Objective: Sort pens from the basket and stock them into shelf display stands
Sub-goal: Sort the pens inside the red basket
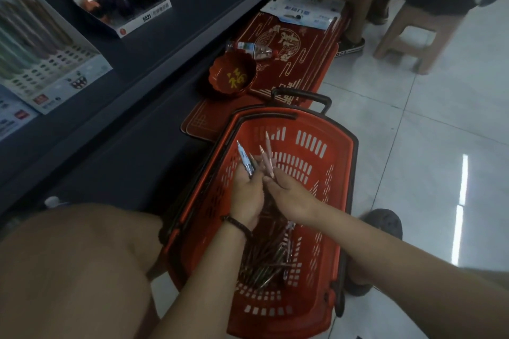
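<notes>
While the left hand (246,193) grips blue pens (244,157), the right hand (292,197) holds pink pens (266,157).

1. Pale glossy floor tiles (429,146) fill the right side, with streaks of light reflected on them;
2. a dark shelf (170,44) runs along the left;
3. red mats (300,63) lie on the floor beside it;
4. a wooden stool (413,33) stands upper right.
</notes>
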Motion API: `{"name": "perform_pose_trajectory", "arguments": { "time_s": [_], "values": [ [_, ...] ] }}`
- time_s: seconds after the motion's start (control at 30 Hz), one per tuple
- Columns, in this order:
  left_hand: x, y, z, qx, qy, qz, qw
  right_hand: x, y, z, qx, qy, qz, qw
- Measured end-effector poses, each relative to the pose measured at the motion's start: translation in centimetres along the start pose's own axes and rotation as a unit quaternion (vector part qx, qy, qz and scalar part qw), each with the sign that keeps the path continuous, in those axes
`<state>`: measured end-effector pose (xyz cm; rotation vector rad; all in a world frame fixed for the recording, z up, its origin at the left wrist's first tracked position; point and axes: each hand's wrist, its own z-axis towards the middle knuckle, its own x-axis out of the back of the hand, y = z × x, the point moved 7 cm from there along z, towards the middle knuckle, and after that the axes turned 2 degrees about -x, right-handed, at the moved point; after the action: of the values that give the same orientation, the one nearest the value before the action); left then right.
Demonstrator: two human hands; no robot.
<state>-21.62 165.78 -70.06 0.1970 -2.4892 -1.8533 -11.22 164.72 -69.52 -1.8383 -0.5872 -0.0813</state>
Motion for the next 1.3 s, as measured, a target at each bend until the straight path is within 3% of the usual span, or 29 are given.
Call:
{"name": "perform_pose_trajectory", "arguments": {
  "time_s": [0.1, 0.23, 0.37, 0.5, 0.6, 0.73, 0.8, 0.97, 1.13, 1.23, 1.3],
  "values": [
    [0.4, -0.4, 0.4, 0.034, -0.036, -0.055, 0.997, 0.0, -0.4, 0.2, 0.0, 0.009, -0.019, 1.0],
    [2.6, -0.4, 1.4, 0.005, 0.05, -0.069, 0.996, 0.8, -0.1, 2.1, -0.043, 0.06, -0.084, 0.994],
    [2.8, -1.2, 2.3, 0.035, 0.032, -0.112, 0.993, 0.5, 2.1, 3.8, -0.107, 0.036, -0.033, 0.993],
    [4.4, -0.9, 2.8, 0.003, 0.082, -0.024, 0.996, -1.9, 3.8, 4.4, -0.153, -0.013, 0.042, 0.987],
    [4.8, 0.8, 2.5, -0.082, 0.089, 0.128, 0.984, -2.5, 6.6, 5.2, -0.177, 0.024, -0.065, 0.982],
    [4.2, -0.1, 3.3, -0.085, 0.025, 0.203, 0.975, -9.0, 10.2, 3.4, -0.25, -0.132, -0.218, 0.934],
    [4.0, -1.8, 4.0, -0.045, -0.013, 0.206, 0.977, -11.9, 11.2, 2.4, -0.278, -0.156, -0.206, 0.925],
    [3.2, -6.7, 3.6, 0.148, -0.129, 0.01, 0.981, -17.7, 14.3, 0.4, -0.291, -0.19, -0.184, 0.92],
    [1.2, -6.4, 3.1, 0.221, -0.218, -0.148, 0.939, -17.5, 14.2, -0.2, -0.282, -0.208, -0.186, 0.918],
    [0.5, -6.1, 2.8, 0.246, -0.238, -0.181, 0.922, -14.1, 12.2, -0.2, -0.303, -0.141, -0.084, 0.939],
    [0.4, -5.9, 3.0, 0.238, -0.237, -0.151, 0.93, -9.5, 10.3, 0.4, -0.304, -0.03, 0.014, 0.952]
  ]
}}
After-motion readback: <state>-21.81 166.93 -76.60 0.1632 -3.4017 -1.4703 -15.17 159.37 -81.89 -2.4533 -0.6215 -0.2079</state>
